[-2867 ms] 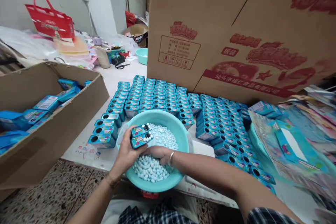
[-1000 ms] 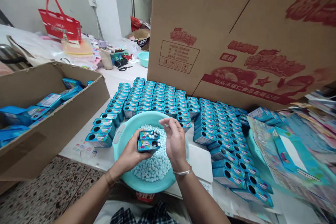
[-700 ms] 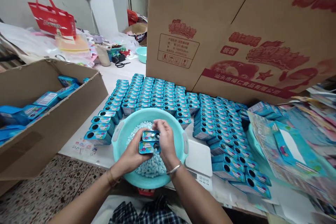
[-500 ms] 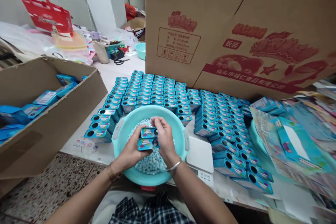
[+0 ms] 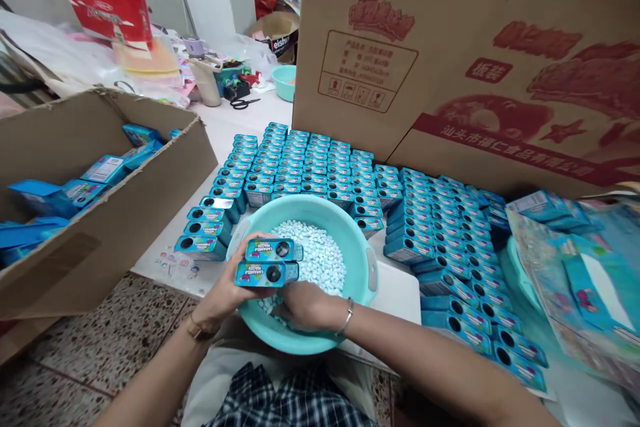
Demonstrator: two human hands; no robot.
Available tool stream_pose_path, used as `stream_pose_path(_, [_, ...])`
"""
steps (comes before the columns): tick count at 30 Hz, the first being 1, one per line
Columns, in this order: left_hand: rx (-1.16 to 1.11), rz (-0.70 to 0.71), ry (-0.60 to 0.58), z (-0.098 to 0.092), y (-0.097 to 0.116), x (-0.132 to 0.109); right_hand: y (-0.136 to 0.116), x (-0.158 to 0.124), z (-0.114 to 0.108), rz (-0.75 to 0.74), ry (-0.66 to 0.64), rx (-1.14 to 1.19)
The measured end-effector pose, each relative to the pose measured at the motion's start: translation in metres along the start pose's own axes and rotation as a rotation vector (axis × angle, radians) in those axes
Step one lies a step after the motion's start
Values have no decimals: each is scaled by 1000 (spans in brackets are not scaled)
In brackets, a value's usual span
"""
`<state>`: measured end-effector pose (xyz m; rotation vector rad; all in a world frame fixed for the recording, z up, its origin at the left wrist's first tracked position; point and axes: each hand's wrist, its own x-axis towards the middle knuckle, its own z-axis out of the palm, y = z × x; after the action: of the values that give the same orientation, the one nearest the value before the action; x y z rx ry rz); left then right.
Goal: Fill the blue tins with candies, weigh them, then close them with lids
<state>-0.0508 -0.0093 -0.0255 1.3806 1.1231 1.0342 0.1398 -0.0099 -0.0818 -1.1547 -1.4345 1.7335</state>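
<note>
My left hand (image 5: pixel 220 295) grips two small blue tins (image 5: pixel 270 261) side by side over the near rim of a teal plastic basin (image 5: pixel 360 250). Each tin has a round hole on top. The basin holds several pale blue-white candy pellets (image 5: pixel 315 255). My right hand (image 5: pixel 300 303) reaches down into the pellets just below the tins, its fingers curled and partly hidden by the tins. A bangle sits on the right wrist.
Rows of several matching blue tins (image 5: pixel 320 167) cover the white table behind and right of the basin. A big printed carton (image 5: pixel 450 60) stands behind them. An open cardboard box (image 5: pixel 100 213) with blue packs sits left. A white scale (image 5: pixel 395 290) lies under the basin.
My right hand dropped from the tops of the tins down into the pellets in the basin. My left hand kept hold of the two tins, which shifted slightly left.
</note>
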Motion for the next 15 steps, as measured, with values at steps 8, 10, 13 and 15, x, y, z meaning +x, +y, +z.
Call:
stream_pose_path(8, [42, -27, 116, 5, -3, 5, -40, -4, -57, 298, -18, 409])
stream_pose_path(10, [111, -8, 110, 11, 0, 11, -55, -8, -62, 320, 86, 781])
stream_pose_path(13, [253, 15, 50, 26, 2, 17, -77, -8, -51, 216, 269, 1155])
stream_pose_path(15, [339, 55, 22, 37, -1, 19, -87, -5, -37, 86, 474, 1214])
